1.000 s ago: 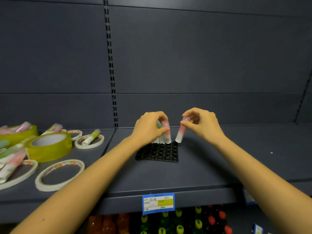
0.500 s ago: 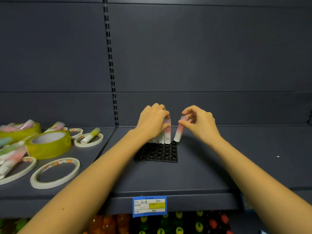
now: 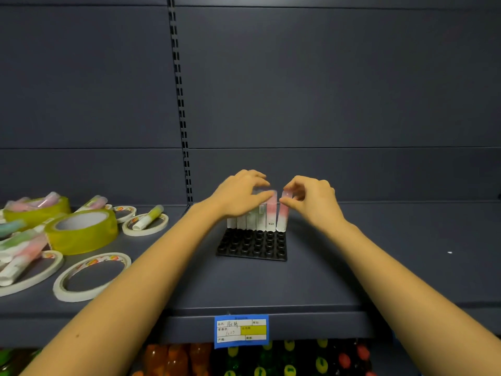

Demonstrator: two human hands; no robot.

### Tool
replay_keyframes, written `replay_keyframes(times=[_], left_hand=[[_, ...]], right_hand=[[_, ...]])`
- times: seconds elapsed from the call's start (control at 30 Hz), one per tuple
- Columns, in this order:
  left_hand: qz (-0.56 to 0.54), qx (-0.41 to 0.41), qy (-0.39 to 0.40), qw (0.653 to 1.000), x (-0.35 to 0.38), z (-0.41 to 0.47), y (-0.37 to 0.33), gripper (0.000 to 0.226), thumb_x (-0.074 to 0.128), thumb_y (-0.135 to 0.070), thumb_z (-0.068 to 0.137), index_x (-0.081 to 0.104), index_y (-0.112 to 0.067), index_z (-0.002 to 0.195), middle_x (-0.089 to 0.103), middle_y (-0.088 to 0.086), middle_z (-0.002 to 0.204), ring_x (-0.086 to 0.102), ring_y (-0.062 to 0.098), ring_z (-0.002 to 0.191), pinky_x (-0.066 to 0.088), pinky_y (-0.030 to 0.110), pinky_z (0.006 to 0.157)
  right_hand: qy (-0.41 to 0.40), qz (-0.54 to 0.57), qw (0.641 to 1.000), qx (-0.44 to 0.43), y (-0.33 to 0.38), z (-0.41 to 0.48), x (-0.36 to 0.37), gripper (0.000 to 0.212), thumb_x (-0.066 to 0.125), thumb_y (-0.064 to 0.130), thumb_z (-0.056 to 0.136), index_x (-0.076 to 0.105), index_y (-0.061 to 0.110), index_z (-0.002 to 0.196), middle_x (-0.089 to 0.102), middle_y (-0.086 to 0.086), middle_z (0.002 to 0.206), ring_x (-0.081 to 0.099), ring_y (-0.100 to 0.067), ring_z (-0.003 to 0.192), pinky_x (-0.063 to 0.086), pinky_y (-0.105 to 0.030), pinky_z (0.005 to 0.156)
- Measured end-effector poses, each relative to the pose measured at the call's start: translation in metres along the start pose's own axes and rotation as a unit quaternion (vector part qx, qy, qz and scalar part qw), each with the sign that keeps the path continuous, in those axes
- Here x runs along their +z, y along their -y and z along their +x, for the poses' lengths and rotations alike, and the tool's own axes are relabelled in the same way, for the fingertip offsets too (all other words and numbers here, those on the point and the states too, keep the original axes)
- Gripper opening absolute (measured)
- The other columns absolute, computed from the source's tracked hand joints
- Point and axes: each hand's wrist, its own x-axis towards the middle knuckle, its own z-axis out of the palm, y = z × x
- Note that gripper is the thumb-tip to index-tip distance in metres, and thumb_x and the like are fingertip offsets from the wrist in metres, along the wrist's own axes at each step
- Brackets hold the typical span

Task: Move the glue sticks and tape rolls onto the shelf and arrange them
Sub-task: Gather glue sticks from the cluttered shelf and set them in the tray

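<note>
Here, tape rolls (image 3: pixel 81 230) and loose glue sticks (image 3: pixel 147 221) are waiting at the left. My left hand (image 3: pixel 238 196) is steadying the standing row in the black tray (image 3: pixel 252 245); my right hand (image 3: pixel 311 202) is pinching a pink glue stick (image 3: pixel 282 215), seating it. Next I am likely needing a straight downward press.

Shelf (image 3: pixel 352 280) — tray (image 3: pixel 252 245), tape rolls (image 3: pixel 81 230)

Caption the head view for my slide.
Both hands seat pink glue sticks upright in the black socketed tray.
</note>
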Motion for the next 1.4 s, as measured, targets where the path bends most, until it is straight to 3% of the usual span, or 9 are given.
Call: replay_keyframes(times=[0.17,0.3,0.4,0.53,0.67,1.0,1.17,1.33,1.4], left_hand=[[-0.035,-0.044,-0.075,0.996,-0.028,-0.016,0.030,0.039,0.051,-0.036,0.093,0.055,-0.016,0.126,0.051,0.002,0.135,0.045,0.018,0.125,0.039,0.038,0.103],[-0.030,-0.102,-0.099,0.989,-0.046,-0.040,0.055,0.031,0.052,-0.033,0.093,0.061,-0.017,0.117,0.061,0.001,0.122,0.055,0.020,0.111,0.047,0.041,0.094],[-0.017,-0.142,-0.122,0.982,-0.058,-0.062,0.072,0.028,0.052,-0.032,0.093,0.064,-0.017,0.112,0.066,0.003,0.114,0.059,0.022,0.103,0.050,0.042,0.089],[0.002,-0.210,-0.177,0.962,-0.077,-0.094,0.099,0.026,0.051,-0.029,0.093,0.067,-0.016,0.108,0.068,0.005,0.107,0.061,0.025,0.097,0.051,0.040,0.083],[0.010,-0.271,-0.201,0.941,-0.092,-0.127,0.128,0.024,0.051,-0.027,0.093,0.068,-0.015,0.104,0.069,0.006,0.104,0.062,0.025,0.095,0.051,0.040,0.082],[0.039,-0.335,-0.176,0.925,-0.119,-0.201,0.198,0.021,0.053,-0.028,0.089,0.070,-0.018,0.098,0.070,0.007,0.099,0.061,0.031,0.096,0.049,0.040,0.081],[0.033,-0.326,-0.148,0.933,-0.132,-0.229,0.241,0.025,0.052,-0.032,0.091,0.069,-0.015,0.095,0.069,0.009,0.095,0.062,0.031,0.093,0.051,0.045,0.082],[0.017,-0.295,-0.123,0.948,-0.140,-0.249,0.280,0.037,0.048,-0.041,0.092,0.069,-0.011,0.087,0.069,0.009,0.085,0.062,0.027,0.083,0.052,0.043,0.076],[0.016,-0.275,-0.114,0.955,-0.139,-0.256,0.292,0.039,0.047,-0.041,0.092,0.069,-0.010,0.084,0.069,0.009,0.082,0.062,0.027,0.081,0.052,0.042,0.075]], right_hand=[[0.047,-0.088,0.995,-0.006,0.005,0.004,0.002,0.029,0.065,0.035,0.087,0.068,0.020,0.111,0.070,-0.003,0.104,0.062,-0.026,0.102,0.051,-0.041,0.088],[0.048,-0.163,0.985,-0.018,0.011,0.010,-0.006,0.038,0.049,0.053,0.090,0.071,0.025,0.103,0.066,0.003,0.113,0.060,-0.024,0.104,0.045,-0.032,0.076],[0.020,-0.225,0.972,-0.062,0.025,0.016,-0.010,0.040,0.042,0.052,0.093,0.070,0.026,0.106,0.055,0.004,0.120,0.053,-0.020,0.109,0.039,-0.031,0.072],[-0.072,-0.102,0.986,-0.111,0.058,0.015,0.005,0.024,0.048,0.035,0.094,0.065,0.025,0.107,0.058,0.007,0.105,0.056,-0.016,0.099,0.038,-0.027,0.070],[-0.002,-0.040,0.988,-0.150,0.103,0.012,0.034,0.018,0.052,0.031,0.090,0.065,0.029,0.102,0.056,0.015,0.089,0.059,-0.015,0.091,0.039,-0.027,0.069],[0.114,-0.026,0.984,-0.136,0.199,0.010,0.121,0.017,0.052,0.031,0.089,0.068,0.033,0.096,0.059,0.011,0.081,0.059,-0.018,0.085,0.039,-0.026,0.066],[0.173,-0.023,0.977,-0.122,0.258,0.000,0.164,0.018,0.053,0.036,0.087,0.070,0.030,0.092,0.069,0.001,0.096,0.060,-0.026,0.093,0.041,-0.028,0.069],[0.214,-0.042,0.973,-0.075,0.311,-0.014,0.205,0.030,0.056,0.039,0.084,0.056,0.017,0.063,0.060,-0.005,0.075,0.057,-0.028,0.078,0.044,-0.032,0.062],[0.218,-0.051,0.973,-0.060,0.325,-0.017,0.220,0.029,0.058,0.042,0.084,0.055,0.016,0.071,0.061,-0.006,0.082,0.059,-0.028,0.085,0.051,-0.038,0.072]])
